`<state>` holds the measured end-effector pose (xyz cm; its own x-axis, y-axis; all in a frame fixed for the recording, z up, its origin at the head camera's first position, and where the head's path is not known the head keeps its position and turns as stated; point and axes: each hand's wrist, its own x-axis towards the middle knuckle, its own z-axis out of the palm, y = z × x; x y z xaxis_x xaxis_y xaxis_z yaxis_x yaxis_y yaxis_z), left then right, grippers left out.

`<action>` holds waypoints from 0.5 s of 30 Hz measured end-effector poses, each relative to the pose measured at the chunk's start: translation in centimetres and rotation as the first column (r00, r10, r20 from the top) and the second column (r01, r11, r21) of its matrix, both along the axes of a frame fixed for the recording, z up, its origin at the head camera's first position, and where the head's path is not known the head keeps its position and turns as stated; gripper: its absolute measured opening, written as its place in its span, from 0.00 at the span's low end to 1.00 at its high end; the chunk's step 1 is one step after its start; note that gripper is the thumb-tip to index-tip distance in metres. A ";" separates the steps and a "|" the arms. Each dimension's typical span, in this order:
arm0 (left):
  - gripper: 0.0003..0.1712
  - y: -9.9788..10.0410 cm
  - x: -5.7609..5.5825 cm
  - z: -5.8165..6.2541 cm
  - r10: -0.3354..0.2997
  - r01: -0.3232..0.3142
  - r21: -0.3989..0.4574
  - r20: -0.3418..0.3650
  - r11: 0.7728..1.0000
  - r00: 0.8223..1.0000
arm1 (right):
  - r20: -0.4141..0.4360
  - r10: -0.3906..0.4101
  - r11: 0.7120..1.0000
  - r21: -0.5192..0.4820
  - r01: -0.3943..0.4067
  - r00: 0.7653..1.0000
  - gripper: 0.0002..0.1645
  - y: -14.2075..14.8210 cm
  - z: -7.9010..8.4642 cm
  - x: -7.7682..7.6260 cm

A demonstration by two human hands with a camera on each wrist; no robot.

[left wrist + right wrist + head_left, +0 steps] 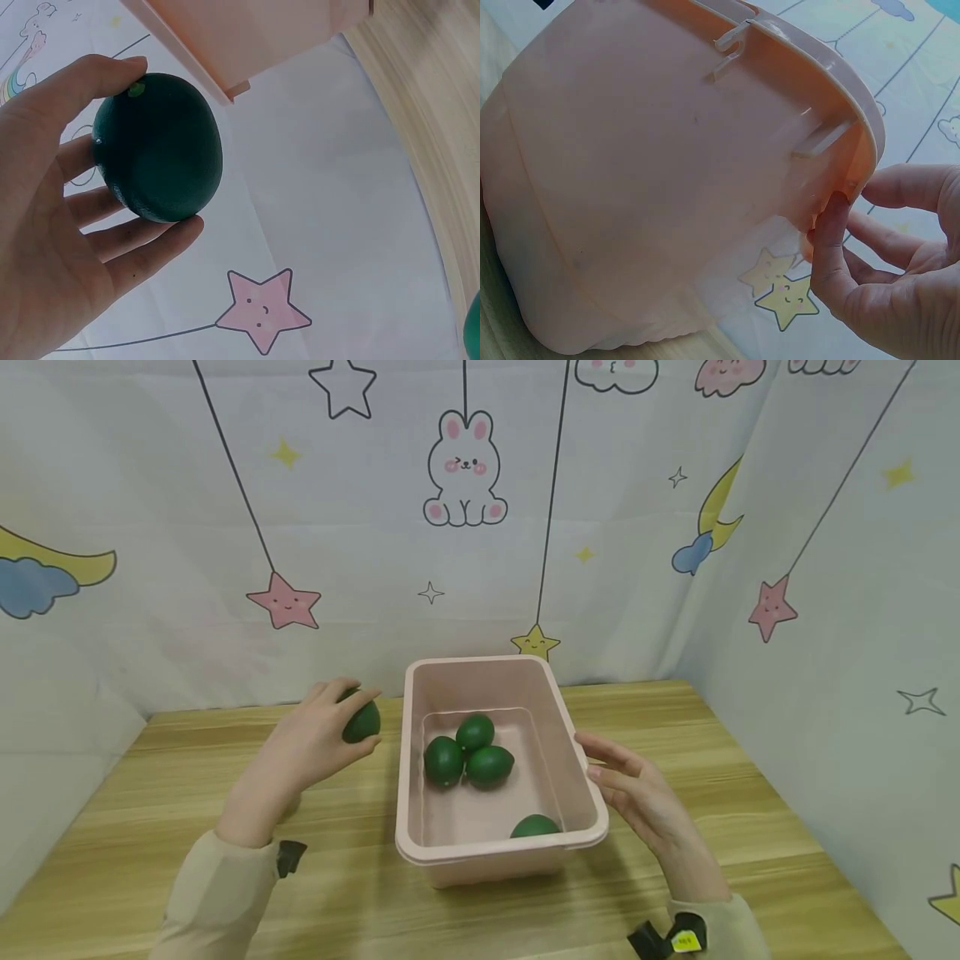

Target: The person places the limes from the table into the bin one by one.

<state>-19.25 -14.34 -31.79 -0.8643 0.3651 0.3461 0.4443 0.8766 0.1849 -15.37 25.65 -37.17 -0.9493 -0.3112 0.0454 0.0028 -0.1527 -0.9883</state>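
Observation:
My left hand (318,731) holds a dark green lime (159,150) above the table, just left of the pink plastic bin (501,852). Thumb and fingertips curl round the fruit, whose small light green stem end shows in the left wrist view. Inside the bin, three limes lie clustered toward the left, among them one lime (489,767) on its side. Another lime (535,827) sits by the near wall, partly hidden by the rim. On the bin's right side my right hand (637,793) pinches the rim (866,142) between thumb and fingers.
The bin stands on a wood-grain table (345,893). A white curtain (360,527) with printed stars and a rabbit hangs behind the table, and more of it runs along both sides. A green rounded thing (473,330) shows at the left wrist view's edge.

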 end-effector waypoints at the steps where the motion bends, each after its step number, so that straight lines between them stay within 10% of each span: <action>1: 0.33 0.1 0.0 0.0 -0.002 0.002 -0.001 0.001 1.000 1.000 | -0.002 0.002 1.000 -0.003 -0.002 1.000 0.28 0.0 0.0 0.0; 15: 0.32 0.8 0.4 1.0 -0.058 0.058 0.002 -0.037 0.998 0.998 | -0.010 0.006 1.000 -0.010 -0.006 1.000 0.27 -0.1 0.0 0.1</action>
<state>-18.85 -13.51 -30.78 -0.8285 0.4129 0.3784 0.5008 0.8487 0.1703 -15.27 25.60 -37.13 -0.9470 -0.3159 0.0575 -0.0057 -0.1623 -0.9867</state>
